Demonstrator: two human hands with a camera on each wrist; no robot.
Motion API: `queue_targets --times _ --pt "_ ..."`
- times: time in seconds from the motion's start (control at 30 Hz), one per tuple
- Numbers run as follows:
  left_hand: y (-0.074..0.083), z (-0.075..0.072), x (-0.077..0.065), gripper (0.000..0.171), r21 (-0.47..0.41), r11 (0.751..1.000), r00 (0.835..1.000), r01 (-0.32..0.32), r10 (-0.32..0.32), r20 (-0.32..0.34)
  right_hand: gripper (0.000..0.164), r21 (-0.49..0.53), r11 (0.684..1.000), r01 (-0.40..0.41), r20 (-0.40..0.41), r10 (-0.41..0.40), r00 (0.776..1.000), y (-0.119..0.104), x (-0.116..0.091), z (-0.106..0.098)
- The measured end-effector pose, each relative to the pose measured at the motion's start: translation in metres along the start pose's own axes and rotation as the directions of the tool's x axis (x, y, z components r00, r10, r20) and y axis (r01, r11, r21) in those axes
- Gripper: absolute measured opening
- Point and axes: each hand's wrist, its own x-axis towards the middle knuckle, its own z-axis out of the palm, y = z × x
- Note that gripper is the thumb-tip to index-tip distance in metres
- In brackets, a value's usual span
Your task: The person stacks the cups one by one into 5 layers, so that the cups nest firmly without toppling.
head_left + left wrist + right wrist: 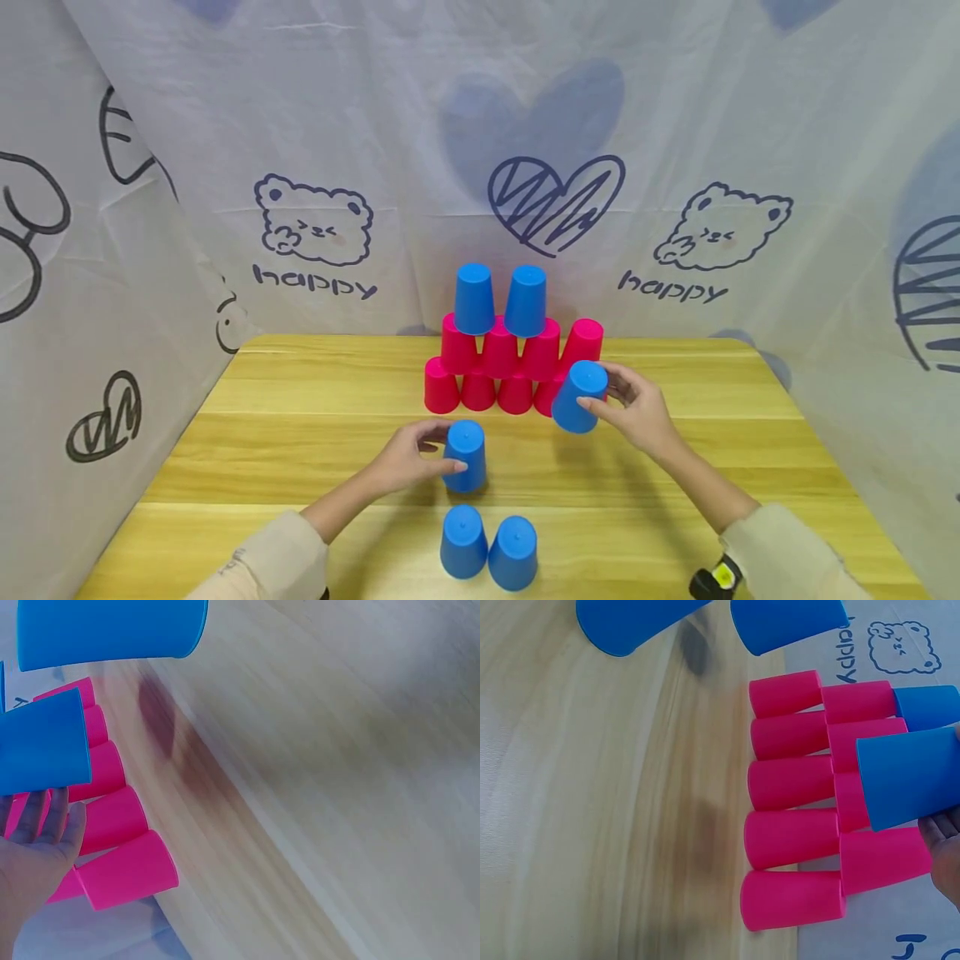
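In the head view my left hand holds an upside-down blue cup, thumb on the near side and fingers behind. My right hand grips another blue cup, tilted a little and held above the table in front of the stack's right end. Behind them, upside-down pinkish-red cups stand stacked in two rows, with a pair of blue cups on top. The left wrist view shows the left hand under its blue cup. At the right wrist view's edge, the right hand holds its cup.
Two upside-down blue cups, a left one and a right one, stand side by side near the front of the wooden table. A printed white cloth hangs behind the stack and along both sides.
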Motion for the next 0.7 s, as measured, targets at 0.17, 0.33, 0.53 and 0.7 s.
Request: queue_targets --times 0.17,0.33,0.53,0.7 --pt "0.005 -0.005 0.000 0.052 0.032 0.999 1.000 -0.023 0.022 0.009 0.049 -0.017 1.000 -0.016 -0.003 0.016 1.000 -0.002 0.005 -0.001" --pt "0.010 -0.009 0.000 0.052 0.033 0.999 0.999 -0.042 0.042 0.009 0.049 -0.046 0.998 -0.037 -0.007 0.037 0.999 -0.006 0.008 -0.002" --pt "0.014 -0.012 0.000 0.052 0.045 0.998 0.999 -0.053 0.053 -0.001 0.049 -0.059 0.997 -0.051 -0.013 0.050 0.999 -0.010 0.013 -0.004" --pt "0.018 -0.016 0.002 0.054 0.064 0.997 0.999 -0.045 0.046 -0.023 0.049 -0.047 0.998 -0.052 -0.024 0.051 0.998 -0.012 0.017 -0.005"
